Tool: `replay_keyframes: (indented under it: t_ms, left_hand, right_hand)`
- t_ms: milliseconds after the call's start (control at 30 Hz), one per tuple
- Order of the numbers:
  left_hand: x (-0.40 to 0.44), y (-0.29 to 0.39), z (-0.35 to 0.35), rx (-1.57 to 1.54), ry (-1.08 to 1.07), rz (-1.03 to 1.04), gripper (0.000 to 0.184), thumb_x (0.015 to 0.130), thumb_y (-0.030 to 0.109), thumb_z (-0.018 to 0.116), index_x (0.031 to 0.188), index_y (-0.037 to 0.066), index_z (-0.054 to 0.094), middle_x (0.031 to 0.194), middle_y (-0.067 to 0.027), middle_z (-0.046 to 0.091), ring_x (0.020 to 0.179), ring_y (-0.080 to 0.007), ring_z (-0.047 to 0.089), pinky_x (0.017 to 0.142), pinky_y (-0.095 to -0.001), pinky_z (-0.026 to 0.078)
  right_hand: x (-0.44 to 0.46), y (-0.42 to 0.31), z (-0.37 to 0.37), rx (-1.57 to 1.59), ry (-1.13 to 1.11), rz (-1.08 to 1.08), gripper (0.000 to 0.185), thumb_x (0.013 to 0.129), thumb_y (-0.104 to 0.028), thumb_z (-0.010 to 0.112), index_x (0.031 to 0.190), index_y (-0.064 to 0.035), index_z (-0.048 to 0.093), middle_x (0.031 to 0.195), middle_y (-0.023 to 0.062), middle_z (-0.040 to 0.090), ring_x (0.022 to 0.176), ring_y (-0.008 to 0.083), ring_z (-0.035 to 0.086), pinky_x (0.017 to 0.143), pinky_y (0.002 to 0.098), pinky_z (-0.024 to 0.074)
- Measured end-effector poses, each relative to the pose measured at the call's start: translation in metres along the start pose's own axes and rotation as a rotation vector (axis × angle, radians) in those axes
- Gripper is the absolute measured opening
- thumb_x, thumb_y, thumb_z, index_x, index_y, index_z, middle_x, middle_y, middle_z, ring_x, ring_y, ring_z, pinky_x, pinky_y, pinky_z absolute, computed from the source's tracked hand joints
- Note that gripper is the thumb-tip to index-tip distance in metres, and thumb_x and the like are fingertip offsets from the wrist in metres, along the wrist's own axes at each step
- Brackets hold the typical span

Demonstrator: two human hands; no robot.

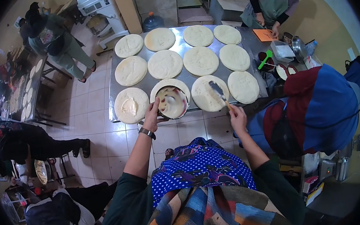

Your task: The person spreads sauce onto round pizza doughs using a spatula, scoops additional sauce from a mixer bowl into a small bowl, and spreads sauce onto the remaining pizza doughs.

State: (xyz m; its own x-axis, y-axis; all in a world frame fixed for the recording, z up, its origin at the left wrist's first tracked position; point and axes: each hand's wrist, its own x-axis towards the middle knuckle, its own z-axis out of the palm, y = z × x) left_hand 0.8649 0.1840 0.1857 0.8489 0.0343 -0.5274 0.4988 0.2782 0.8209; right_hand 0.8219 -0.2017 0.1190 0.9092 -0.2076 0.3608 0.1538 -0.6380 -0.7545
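Observation:
Round pale flatbreads lie in rows on a metal table (181, 31). My left hand (151, 115) grips a bowl (173, 102) by its side; it holds a creamy spread and overlaps one front-row bread (159, 85). In my right hand (237, 117) is a spatula (218, 90), its blade touching the neighbouring front bread (206, 99). A dab of cream (128, 106) sits on the leftmost front bread (138, 96). The rightmost front bread (243, 87) shows no cream.
A person in blue and red (316, 109) is close on my right. Another person (279, 1) works at the back right beside an orange board (264, 35). A green spoon (265, 60) and containers stand right of the breads. A mixer (100, 12) stands behind left.

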Motion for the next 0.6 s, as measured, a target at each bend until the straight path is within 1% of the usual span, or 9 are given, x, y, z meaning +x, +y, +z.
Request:
replay_keyframes:
  t_ms: [67,133,233,333,433,467,533,567,600]
  left_hand:
    - [0.0,-0.002,-0.001,-0.003,-0.009,0.003,0.079,0.081,0.062,0.063,0.127,0.0,0.047,0.105,-0.0122,0.059,0.088,-0.0215,0.064,0.063,-0.0424,0.061]
    - [0.0,-0.001,-0.002,-0.002,0.033,0.014,0.077,0.082,0.061,0.064,0.127,0.001,0.048,0.105,-0.0116,0.058,0.09,-0.0207,0.064,0.062,-0.042,0.061]
    - [-0.003,0.003,-0.006,0.03,0.027,0.037,0.076,0.082,0.059,0.065,0.127,0.0,0.048,0.105,-0.0107,0.057,0.093,-0.0199,0.063,0.061,-0.0407,0.061]
    - [-0.005,0.009,-0.008,0.013,0.009,0.032,0.077,0.081,0.059,0.066,0.127,-0.001,0.049,0.103,-0.0099,0.057,0.092,-0.0193,0.063,0.059,-0.039,0.061]
    - [-0.008,0.017,-0.006,0.037,0.046,0.096,0.075,0.082,0.058,0.065,0.125,-0.002,0.051,0.103,-0.0108,0.058,0.088,-0.0192,0.064,0.057,-0.0371,0.06]
    - [-0.01,0.023,-0.007,0.032,0.054,0.102,0.075,0.082,0.058,0.065,0.125,-0.002,0.051,0.103,-0.0108,0.058,0.088,-0.0192,0.064,0.057,-0.0371,0.06]
    - [-0.012,0.035,-0.01,0.15,-0.027,0.079,0.075,0.082,0.06,0.064,0.122,-0.003,0.053,0.104,-0.012,0.06,0.086,-0.0203,0.065,0.055,-0.0364,0.059]
    - [-0.011,0.039,-0.012,0.206,-0.043,0.072,0.08,0.08,0.062,0.063,0.123,-0.004,0.053,0.106,-0.0143,0.06,0.087,-0.0217,0.065,0.054,-0.0364,0.059]
    - [-0.008,0.043,-0.012,0.206,-0.039,0.073,0.08,0.08,0.062,0.063,0.123,-0.004,0.053,0.106,-0.0143,0.06,0.087,-0.0217,0.065,0.054,-0.0364,0.059]
  right_hand:
    - [-0.012,-0.026,0.001,-0.304,-0.046,-0.028,0.032,0.082,0.0,0.063,0.111,-0.0108,0.067,0.086,0.0091,0.058,0.075,0.0272,0.059,0.07,0.0379,0.0484]
    - [-0.026,-0.014,0.015,-0.343,-0.03,-0.054,0.032,0.079,0.002,0.064,0.108,-0.0105,0.067,0.09,0.0098,0.058,0.078,0.0266,0.06,0.069,0.0363,0.0489]
    - [-0.037,-0.021,0.025,-0.069,-0.045,0.144,0.033,0.078,0.002,0.064,0.109,-0.0102,0.067,0.091,0.0102,0.058,0.078,0.0265,0.06,0.066,0.0357,0.0485]
    - [-0.025,-0.021,0.018,0.51,-0.335,0.747,0.024,0.086,-0.004,0.061,0.111,-0.0034,0.063,0.08,0.0046,0.06,0.058,0.0118,0.055,0.048,0.0226,0.0411]
    - [-0.008,-0.049,-0.003,0.812,-0.444,0.883,0.026,0.091,-0.008,0.058,0.116,-0.0042,0.061,0.078,0.0019,0.059,0.052,0.0062,0.05,0.044,0.0171,0.0354]
    - [0.001,-0.06,-0.009,0.812,-0.455,0.876,0.026,0.091,-0.008,0.058,0.116,-0.0042,0.061,0.078,0.0019,0.059,0.052,0.0062,0.05,0.044,0.0171,0.0354]
    - [0.016,-0.075,-0.016,0.521,-0.617,0.488,0.027,0.092,-0.008,0.056,0.118,-0.0047,0.061,0.079,0.0007,0.059,0.053,0.0061,0.05,0.046,0.0185,0.0366]
    - [0.025,-0.079,-0.013,0.403,-0.633,0.222,0.031,0.09,-0.01,0.06,0.121,-0.0067,0.06,0.077,0.0032,0.06,0.056,0.0105,0.053,0.047,0.023,0.0389]
    - [0.036,-0.095,-0.014,0.404,-0.636,0.22,0.031,0.09,-0.01,0.06,0.121,-0.0067,0.06,0.077,0.0032,0.06,0.056,0.0105,0.053,0.047,0.023,0.0389]
